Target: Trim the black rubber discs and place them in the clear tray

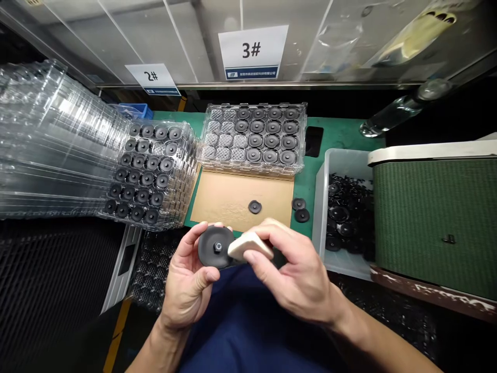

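Observation:
My left hand [190, 280] grips a black round part [209, 246] by its edges, its face with a small metal centre post turned up. In my right hand [295, 264] is a cream-coloured block [250, 245], pinched between thumb and fingers, its tip at the right edge of the black part. Another dark piece [278, 257] shows under my right fingers, partly hidden. Beyond my hands, one black part [254, 206] lies on the brown board [217, 194]. Two more black parts [302, 215] lie just right of the board.
A clear tray [223, 154] partly filled with black parts stands behind the board. Stacked filled trays [151, 173] and piled clear trays [58, 145] are at left. At right are a bin [345, 264] of black parts, a green box [435, 223] and a clear bottle [404, 111].

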Available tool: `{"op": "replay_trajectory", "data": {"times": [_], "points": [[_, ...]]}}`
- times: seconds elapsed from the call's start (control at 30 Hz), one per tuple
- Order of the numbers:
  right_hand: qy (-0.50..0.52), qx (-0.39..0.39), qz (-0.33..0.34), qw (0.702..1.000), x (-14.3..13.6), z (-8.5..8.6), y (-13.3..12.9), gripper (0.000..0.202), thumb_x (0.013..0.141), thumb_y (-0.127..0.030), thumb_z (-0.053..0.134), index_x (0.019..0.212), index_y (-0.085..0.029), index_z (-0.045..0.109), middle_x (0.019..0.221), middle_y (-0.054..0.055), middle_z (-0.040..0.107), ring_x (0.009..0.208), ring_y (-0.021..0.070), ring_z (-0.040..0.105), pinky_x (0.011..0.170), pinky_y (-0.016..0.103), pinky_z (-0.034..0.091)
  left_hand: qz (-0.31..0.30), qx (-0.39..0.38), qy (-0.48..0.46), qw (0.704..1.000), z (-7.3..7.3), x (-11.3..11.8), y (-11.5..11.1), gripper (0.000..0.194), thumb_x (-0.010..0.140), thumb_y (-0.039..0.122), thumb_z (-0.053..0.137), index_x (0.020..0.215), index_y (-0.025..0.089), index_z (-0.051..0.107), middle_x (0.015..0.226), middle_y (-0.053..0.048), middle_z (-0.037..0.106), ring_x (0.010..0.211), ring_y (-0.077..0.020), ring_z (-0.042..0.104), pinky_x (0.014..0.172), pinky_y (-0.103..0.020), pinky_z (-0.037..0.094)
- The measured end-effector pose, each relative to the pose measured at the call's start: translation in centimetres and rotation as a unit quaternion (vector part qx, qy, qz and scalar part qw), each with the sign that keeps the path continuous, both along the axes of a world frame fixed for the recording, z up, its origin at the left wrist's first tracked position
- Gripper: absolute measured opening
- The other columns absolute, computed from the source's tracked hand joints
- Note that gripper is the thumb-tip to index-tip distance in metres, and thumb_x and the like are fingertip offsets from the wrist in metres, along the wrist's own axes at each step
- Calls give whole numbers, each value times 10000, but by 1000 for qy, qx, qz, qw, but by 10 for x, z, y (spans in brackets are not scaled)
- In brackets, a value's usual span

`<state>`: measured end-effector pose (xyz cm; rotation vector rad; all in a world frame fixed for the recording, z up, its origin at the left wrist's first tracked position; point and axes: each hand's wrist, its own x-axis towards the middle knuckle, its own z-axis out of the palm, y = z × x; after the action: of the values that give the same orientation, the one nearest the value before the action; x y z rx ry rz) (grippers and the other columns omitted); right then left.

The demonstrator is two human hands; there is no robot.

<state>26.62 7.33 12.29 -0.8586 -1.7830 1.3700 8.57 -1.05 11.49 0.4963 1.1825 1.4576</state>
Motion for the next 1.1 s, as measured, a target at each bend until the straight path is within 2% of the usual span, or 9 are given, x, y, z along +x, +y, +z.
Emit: {"op": "replay_trajectory", "data": {"times": [0.23, 0.3, 0.43, 0.57, 0.7, 0.8, 0.93, 1.0, 1.1], "points": [[33, 30, 26, 999, -16, 8, -11, 104, 987, -152, 609, 1063, -204, 656, 803, 10, 571, 708, 161, 517, 624, 295, 432, 15, 36, 171, 985, -5, 1, -13, 572, 764, 252, 929, 1295, 295, 721, 1363, -60, 694, 1252, -245, 683, 1073, -286, 560], [8, 30, 45, 999, -15, 6, -7, 92, 987, -150, 607, 1034, -199, 669, 796, 6, 556, 692, 153, 502, 628, 297, 419, 23, 34, 148, 988, -6, -1, -14, 612, 748, 256, 940, 1312, 308, 709, 1364, -52, 703, 1256, -249, 684, 1082, -300, 559], [-46, 36, 15, 998, -10, 1, 0, 90, 996, -166, 587, 981, -192, 673, 802, -1, 508, 681, 142, 473, 627, 296, 391, 21, 8, 58, 998, -7, -7, -13, 667, 723, 298, 959, 1339, 324, 703, 1303, -46, 763, 1208, -225, 716, 1051, -254, 560], [-26, 0, 76, 997, -11, 1, 1, 92, 977, -177, 584, 933, -182, 665, 771, -6, 507, 661, 140, 468, 612, 294, 379, 22, -17, -3, 1000, -4, -9, -12, 679, 720, 347, 960, 1349, 319, 706, 1296, -72, 775, 1172, -247, 737, 1012, -270, 585], [-51, 24, 25, 998, -12, -2, 1, 108, 988, -162, 570, 972, -178, 675, 795, 0, 521, 683, 139, 478, 635, 289, 381, 23, -32, -54, 998, 0, -6, -10, 593, 762, 385, 927, 1316, 300, 735, 1242, -65, 802, 1166, -227, 742, 1032, -259, 571], [-29, 12, 78, 996, -11, -5, 1, 99, 978, -168, 575, 924, -178, 657, 770, -7, 514, 669, 136, 474, 625, 284, 379, 30, -41, -94, 994, 1, -4, -10, 477, 845, 412, 855, 1295, 294, 750, 1218, -58, 811, 1143, -212, 753, 1027, -264, 577], [-57, 34, 60, 996, -8, -8, 0, 111, 989, -178, 571, 982, -174, 681, 781, -4, 514, 671, 139, 471, 630, 287, 377, 44, -79, -119, 989, 1, -3, -12, 394, 916, 407, 780, 1281, 260, 759, 1189, -64, 819, 1064, -205, 775, 954, -284, 629], [-57, 36, 96, 993, -7, -9, 0, 114, 993, -173, 565, 981, -180, 679, 780, -4, 526, 675, 142, 476, 633, 287, 379, 48, -102, -126, 986, 2, -4, -12, 375, 933, 416, 755, 1268, 247, 768, 1148, -67, 828, 998, -196, 785, 903, -269, 647], [-85, 93, 90, 988, -8, -12, 0, 128, 1025, -186, 551, 997, -181, 676, 813, 9, 558, 696, 151, 484, 649, 295, 376, 26, -133, -129, 982, 4, -4, -11, 379, 921, 428, 762, 1237, 221, 784, 1102, -72, 831, 872, -205, 788, 772, -287, 686]]}}
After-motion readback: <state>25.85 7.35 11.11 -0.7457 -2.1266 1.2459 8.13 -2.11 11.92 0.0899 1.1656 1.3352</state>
